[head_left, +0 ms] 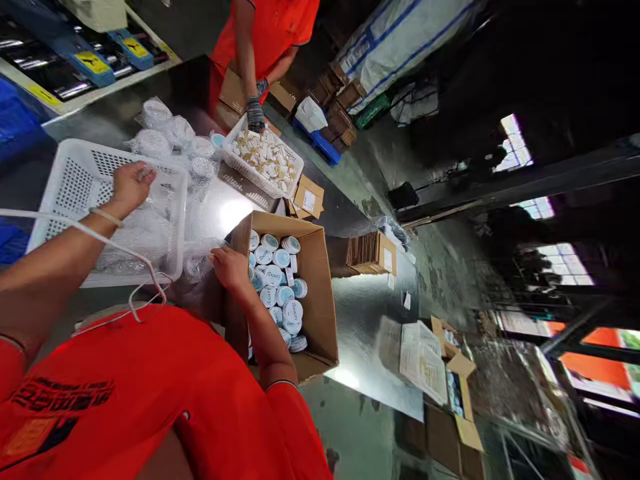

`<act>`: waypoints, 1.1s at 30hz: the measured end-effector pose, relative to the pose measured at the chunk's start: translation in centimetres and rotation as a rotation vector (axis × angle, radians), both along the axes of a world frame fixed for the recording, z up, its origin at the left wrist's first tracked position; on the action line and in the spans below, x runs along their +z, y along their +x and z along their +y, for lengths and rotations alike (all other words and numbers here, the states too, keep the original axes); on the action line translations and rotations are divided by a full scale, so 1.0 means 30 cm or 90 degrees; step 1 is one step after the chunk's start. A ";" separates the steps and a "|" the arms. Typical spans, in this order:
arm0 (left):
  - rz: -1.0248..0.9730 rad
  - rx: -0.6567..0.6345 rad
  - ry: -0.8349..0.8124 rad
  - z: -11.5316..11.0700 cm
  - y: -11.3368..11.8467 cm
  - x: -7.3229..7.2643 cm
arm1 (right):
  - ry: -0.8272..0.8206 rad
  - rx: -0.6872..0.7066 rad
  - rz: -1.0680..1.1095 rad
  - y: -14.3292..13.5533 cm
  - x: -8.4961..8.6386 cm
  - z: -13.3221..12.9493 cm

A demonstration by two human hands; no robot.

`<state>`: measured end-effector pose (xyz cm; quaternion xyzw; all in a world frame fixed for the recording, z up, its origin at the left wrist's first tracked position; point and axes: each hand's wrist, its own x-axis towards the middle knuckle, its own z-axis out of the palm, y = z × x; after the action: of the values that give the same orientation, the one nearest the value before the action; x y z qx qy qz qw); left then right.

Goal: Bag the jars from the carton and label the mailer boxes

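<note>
My left hand (133, 188) is raised over a white perforated basket (181, 220), its fingers curled together around something small and pale that I cannot make out. Clear plastic-wrapped bundles lie in that basket. My right hand (231, 268) reaches across the near left edge of a cardboard box (320, 300), its fingertips closed on the end of a clear plastic-wrapped bundle (197, 259). Inside the box are several round white and pale blue lidded jars (273, 275), some with dark lettering. More wrapped bundles (173, 131) lie on the table beyond the basket.
Across the table a person in orange (270, 33) reaches a gloved hand (255, 115) into a white basket (295, 160) of small gold and white pieces. Flattened cartons (370, 253) stand to the right. A white cable (75, 223) crosses my left forearm.
</note>
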<state>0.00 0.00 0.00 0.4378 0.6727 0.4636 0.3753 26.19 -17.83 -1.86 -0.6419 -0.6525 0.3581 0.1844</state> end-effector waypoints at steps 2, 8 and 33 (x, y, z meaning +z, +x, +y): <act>-0.096 -0.051 0.021 -0.045 0.014 0.066 | 0.039 -0.112 0.093 0.010 0.006 0.007; -0.318 -0.217 -0.049 -0.201 0.173 0.168 | 0.047 -0.272 0.443 0.057 0.039 0.088; 0.321 -0.667 0.236 -0.409 0.312 0.083 | -0.082 -0.453 0.520 0.016 0.064 -0.023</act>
<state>9.35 -12.27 2.49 0.8647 0.3441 0.2093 0.3002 26.66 -18.51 0.07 -0.6417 -0.2467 0.5330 0.4932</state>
